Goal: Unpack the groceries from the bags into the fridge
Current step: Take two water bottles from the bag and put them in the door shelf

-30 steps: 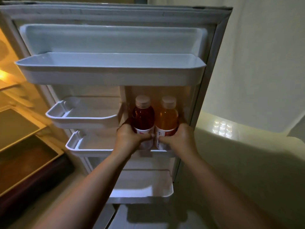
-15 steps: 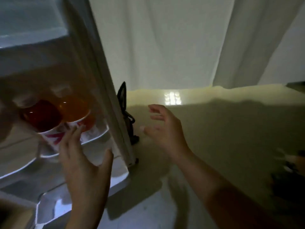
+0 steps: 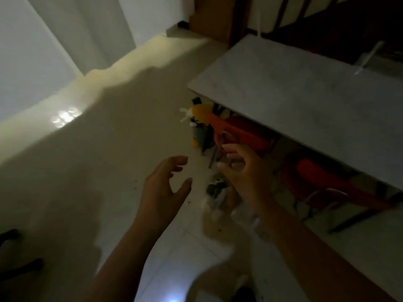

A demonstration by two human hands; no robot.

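The fridge is out of view. My left hand (image 3: 166,184) hangs over the pale floor with its fingers spread and nothing in it. My right hand (image 3: 244,171) is just to its right, fingers apart and empty, above a clear plastic grocery bag (image 3: 218,199) that lies on the floor with greenish items inside, blurred. A second bundle of groceries (image 3: 201,127), yellow, white and green, stands on the floor farther away by the table's corner.
A grey table (image 3: 305,92) fills the right side, with red chairs (image 3: 246,136) tucked under it. White curtains (image 3: 65,29) hang at the upper left. A dark cable (image 3: 13,253) lies at the lower left floor.
The view swung right, from the fridge door and its two bottles to the floor and table. Both hands let go of the bottles and now reach toward the bags.
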